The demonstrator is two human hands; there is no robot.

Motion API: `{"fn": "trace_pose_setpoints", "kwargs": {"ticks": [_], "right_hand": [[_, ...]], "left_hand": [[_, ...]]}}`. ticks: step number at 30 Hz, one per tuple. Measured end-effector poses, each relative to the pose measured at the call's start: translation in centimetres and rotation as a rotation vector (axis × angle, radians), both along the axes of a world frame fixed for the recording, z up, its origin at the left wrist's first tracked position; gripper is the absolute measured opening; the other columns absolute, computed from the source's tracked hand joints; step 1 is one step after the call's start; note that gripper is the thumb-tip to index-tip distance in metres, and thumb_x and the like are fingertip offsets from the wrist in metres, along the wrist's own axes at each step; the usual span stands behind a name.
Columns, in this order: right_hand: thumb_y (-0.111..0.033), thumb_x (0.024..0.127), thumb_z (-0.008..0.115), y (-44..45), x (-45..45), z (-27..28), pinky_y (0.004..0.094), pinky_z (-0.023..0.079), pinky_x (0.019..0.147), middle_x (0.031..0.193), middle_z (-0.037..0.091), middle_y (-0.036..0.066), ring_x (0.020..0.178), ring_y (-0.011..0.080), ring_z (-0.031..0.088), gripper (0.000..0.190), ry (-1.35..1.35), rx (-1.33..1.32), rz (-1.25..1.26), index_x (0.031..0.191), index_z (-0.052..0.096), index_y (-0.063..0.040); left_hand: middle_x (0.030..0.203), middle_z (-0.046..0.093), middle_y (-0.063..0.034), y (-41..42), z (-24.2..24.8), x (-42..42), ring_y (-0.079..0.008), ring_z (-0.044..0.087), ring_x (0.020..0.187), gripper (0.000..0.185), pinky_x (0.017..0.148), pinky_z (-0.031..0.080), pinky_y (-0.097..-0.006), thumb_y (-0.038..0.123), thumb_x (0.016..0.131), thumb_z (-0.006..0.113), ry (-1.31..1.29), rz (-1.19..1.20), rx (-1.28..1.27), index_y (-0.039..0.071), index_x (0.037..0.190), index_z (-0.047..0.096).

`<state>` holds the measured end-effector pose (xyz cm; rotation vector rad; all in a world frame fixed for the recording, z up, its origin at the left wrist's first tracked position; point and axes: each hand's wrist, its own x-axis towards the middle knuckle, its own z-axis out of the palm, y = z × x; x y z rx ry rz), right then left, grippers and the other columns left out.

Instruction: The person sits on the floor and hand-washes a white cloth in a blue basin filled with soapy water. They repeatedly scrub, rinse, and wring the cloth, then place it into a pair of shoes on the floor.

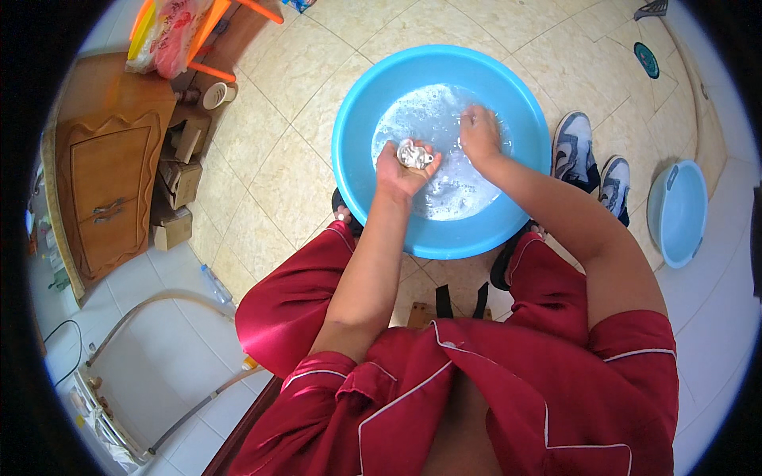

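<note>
A small whitish, glossy ornament [413,154] with a rounded shape rests in the upturned palm and fingers of my left hand [397,172]. That hand is low in a large round blue plastic basin [357,107], over water topped with white suds [443,193]. My right hand [480,135] is at the right side of the same water, palm down with its fingers curled. Its fingertips are at or below the surface, and whether they hold anything is hidden. The basin stands on the floor between my feet.
A pair of grey-and-white sneakers [574,143] stands right of the basin. Farther right, a smaller blue basin [678,214] leans by the wall. At left are a wooden cabinet [113,202], cardboard boxes [180,181], a white plastic cup [218,96] and a plastic bottle [215,284].
</note>
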<state>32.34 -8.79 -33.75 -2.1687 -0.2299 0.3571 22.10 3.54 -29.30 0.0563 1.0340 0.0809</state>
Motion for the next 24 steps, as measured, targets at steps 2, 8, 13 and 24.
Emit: {"fn": "trace_pose_setpoints", "kwargs": {"ticks": [2, 8, 13, 24], "right_hand": [[-0.024, 0.085, 0.052, 0.3, 0.3, 0.0, 0.0369, 0.047, 0.073, 0.089, 0.061, 0.014, 0.081, 0.0267, 0.059, 0.028, 0.707, 0.471, 0.047, 0.098, 0.059, -0.001], [-0.027, 0.084, 0.051, 2.2, 1.6, 3.8, 0.0387, 0.047, 0.067, 0.081, 0.063, 0.014, 0.076, 0.0312, 0.061, 0.027, 0.510, 0.274, 0.164, 0.091, 0.061, -0.003], [-0.028, 0.084, 0.052, 0.7, 1.0, 0.3, 0.0391, 0.047, 0.066, 0.077, 0.063, 0.014, 0.072, 0.0322, 0.061, 0.028, -0.590, -0.291, -0.092, 0.090, 0.063, -0.003], [-0.023, 0.083, 0.054, 1.8, 1.1, 6.1, 0.0301, 0.048, 0.069, 0.090, 0.062, 0.014, 0.078, 0.0202, 0.060, 0.032, 0.574, 0.437, 0.245, 0.101, 0.058, 0.004]], "left_hand": [[0.087, 0.054, -0.0112, -0.2, 0.4, 0.0, -0.0295, 0.051, 0.085, 0.044, 0.093, 0.037, -0.0512, 0.040, 0.096, 0.021, -0.028, -0.053, 0.008, 0.008, 0.090, 0.051], [0.095, 0.055, -0.0146, 0.4, -0.4, -0.9, -0.0345, 0.050, 0.094, 0.042, 0.093, 0.032, -0.0616, 0.038, 0.096, 0.022, -0.199, 0.003, -0.086, 0.007, 0.097, 0.050], [0.095, 0.055, -0.0145, 0.2, -0.8, -0.4, -0.0345, 0.050, 0.095, 0.040, 0.092, 0.035, -0.0601, 0.038, 0.096, 0.023, -0.163, -0.016, -0.046, 0.007, 0.099, 0.049], [0.112, 0.053, -0.0178, 0.7, -1.2, -0.5, -0.0307, 0.052, 0.105, 0.024, 0.093, 0.038, -0.0548, 0.018, 0.091, 0.042, -0.324, 0.054, -0.083, 0.005, 0.109, 0.049]]}}
